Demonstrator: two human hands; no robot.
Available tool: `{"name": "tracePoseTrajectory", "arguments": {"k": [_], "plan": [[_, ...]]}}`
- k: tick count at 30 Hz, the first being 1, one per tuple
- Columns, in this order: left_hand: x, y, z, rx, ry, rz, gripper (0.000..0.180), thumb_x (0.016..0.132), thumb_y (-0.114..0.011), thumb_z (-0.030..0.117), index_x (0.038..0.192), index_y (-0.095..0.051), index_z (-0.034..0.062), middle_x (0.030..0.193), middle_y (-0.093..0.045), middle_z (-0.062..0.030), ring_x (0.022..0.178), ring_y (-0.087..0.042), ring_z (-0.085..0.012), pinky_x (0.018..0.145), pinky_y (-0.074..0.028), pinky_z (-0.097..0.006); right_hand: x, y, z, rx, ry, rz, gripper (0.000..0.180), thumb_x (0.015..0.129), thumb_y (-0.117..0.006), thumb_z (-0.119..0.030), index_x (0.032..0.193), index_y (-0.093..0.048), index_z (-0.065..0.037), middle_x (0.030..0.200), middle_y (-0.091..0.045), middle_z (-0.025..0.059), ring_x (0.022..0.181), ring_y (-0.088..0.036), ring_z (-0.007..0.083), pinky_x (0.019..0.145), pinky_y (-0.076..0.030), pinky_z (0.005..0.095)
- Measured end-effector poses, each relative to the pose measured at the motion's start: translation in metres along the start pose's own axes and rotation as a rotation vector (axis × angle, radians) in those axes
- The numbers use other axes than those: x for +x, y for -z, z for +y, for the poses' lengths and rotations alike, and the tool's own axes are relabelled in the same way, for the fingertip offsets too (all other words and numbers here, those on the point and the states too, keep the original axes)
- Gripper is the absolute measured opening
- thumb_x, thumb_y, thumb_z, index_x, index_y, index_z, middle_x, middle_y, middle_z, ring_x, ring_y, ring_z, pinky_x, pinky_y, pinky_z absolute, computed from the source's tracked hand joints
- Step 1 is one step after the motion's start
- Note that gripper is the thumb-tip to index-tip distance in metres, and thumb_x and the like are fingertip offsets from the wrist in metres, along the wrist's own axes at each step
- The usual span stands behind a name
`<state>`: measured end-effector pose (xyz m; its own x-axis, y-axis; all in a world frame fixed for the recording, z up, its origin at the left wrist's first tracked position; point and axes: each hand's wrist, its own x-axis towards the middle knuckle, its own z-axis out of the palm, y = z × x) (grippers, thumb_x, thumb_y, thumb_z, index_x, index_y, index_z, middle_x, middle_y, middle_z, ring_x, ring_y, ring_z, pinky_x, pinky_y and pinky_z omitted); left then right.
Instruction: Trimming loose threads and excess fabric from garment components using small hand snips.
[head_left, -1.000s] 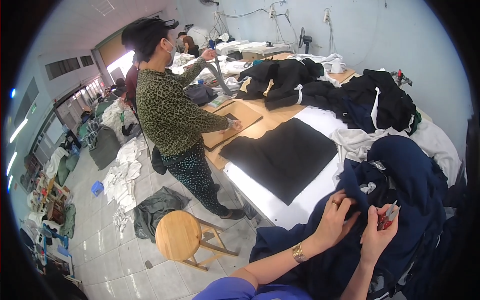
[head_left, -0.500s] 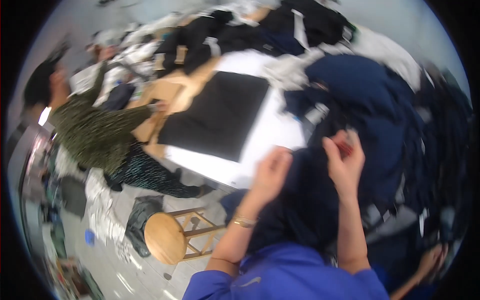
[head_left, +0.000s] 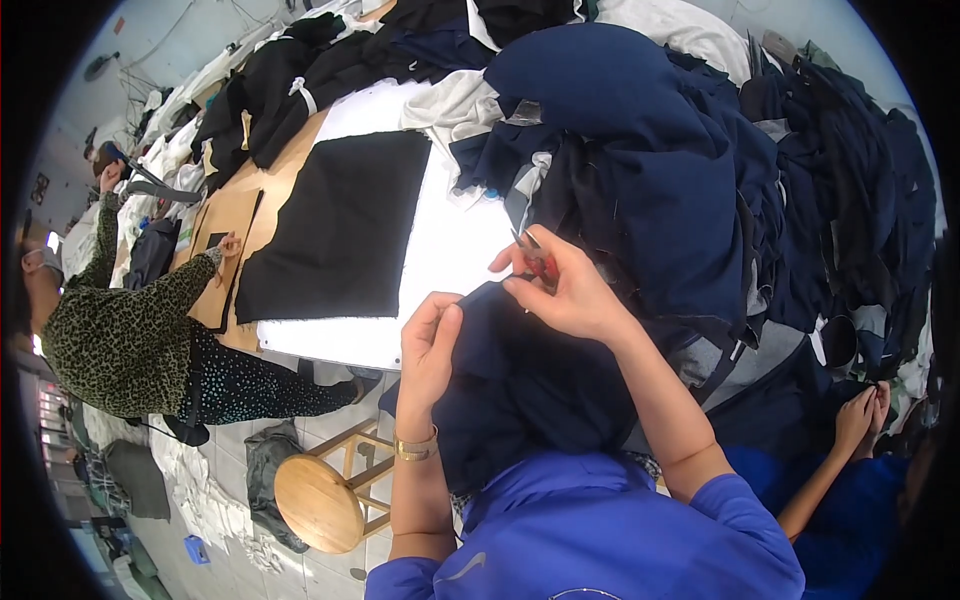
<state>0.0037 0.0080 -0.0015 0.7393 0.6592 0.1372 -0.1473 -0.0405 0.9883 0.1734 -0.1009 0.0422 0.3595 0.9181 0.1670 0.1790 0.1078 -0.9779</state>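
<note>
In my lap and against the table edge lies a dark navy garment piece (head_left: 520, 375). My left hand (head_left: 430, 345) is closed on its upper edge, thumb against the fingers. At the other end of that short stretch of edge, my right hand (head_left: 572, 290) pinches the cloth between thumb and forefinger. Tucked in the same right hand is a pair of small thread snips (head_left: 541, 264) with red handles, their pointed blades sticking up past the fingers. The edge between both hands runs slightly slanted, higher at the right.
A black cloth piece (head_left: 335, 230) lies flat on the white tabletop (head_left: 440, 255). A large navy fabric heap (head_left: 640, 130) rises ahead right. A wooden stool (head_left: 320, 503) stands lower left. One person (head_left: 130, 330) works at the table's left; another person's hands (head_left: 862, 415) handle dark cloth at right.
My hands have come up with the navy cloth edge stretched between them. The right hand has turned inward, and the snips show more clearly. The whole view has shifted.
</note>
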Motion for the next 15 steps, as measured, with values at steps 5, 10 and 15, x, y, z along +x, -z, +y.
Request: {"name": "tracePoseTrajectory", "arguments": {"k": [5, 10, 15], "plan": [[0.0, 0.004, 0.006, 0.041, 0.016, -0.02, 0.016, 0.094, -0.053, 0.015, 0.095, -0.059, 0.0007, 0.077, -0.055, 0.0017, 0.072, -0.048, -0.0073, 0.068, -0.038, -0.02, 0.002, -0.003, 0.006, -0.128, 0.12, 0.032, 0.014, 0.082, -0.061, -0.002, 0.08, -0.047, -0.004, 0.076, -0.058, 0.0033, 0.067, -0.051, 0.0067, 0.057, -0.041, 0.0221], [0.002, -0.019, 0.031, 0.717, -0.329, 0.304, 0.026, 0.077, -0.068, 0.007, 0.103, -0.062, 0.0065, 0.106, -0.055, -0.0119, 0.105, -0.051, -0.0281, 0.084, -0.043, -0.036, -0.001, 0.0, -0.013, -0.274, 0.137, 0.052, 0.012, 0.081, -0.06, 0.0, 0.084, -0.049, -0.002, 0.074, -0.057, 0.0055, 0.064, -0.052, 0.0098, 0.056, -0.041, 0.0247], [0.004, -0.044, 0.045, 0.833, -0.499, 0.266, 0.023, 0.071, -0.073, 0.005, 0.092, -0.066, 0.009, 0.099, -0.062, -0.0036, 0.108, -0.052, -0.0285, 0.092, -0.039, -0.037, -0.003, 0.001, -0.026, -0.327, 0.263, 0.019, 0.015, 0.079, -0.058, 0.001, 0.088, -0.046, -0.001, 0.072, -0.055, 0.0131, 0.059, -0.056, 0.0247, 0.055, -0.043, 0.0328]]}}
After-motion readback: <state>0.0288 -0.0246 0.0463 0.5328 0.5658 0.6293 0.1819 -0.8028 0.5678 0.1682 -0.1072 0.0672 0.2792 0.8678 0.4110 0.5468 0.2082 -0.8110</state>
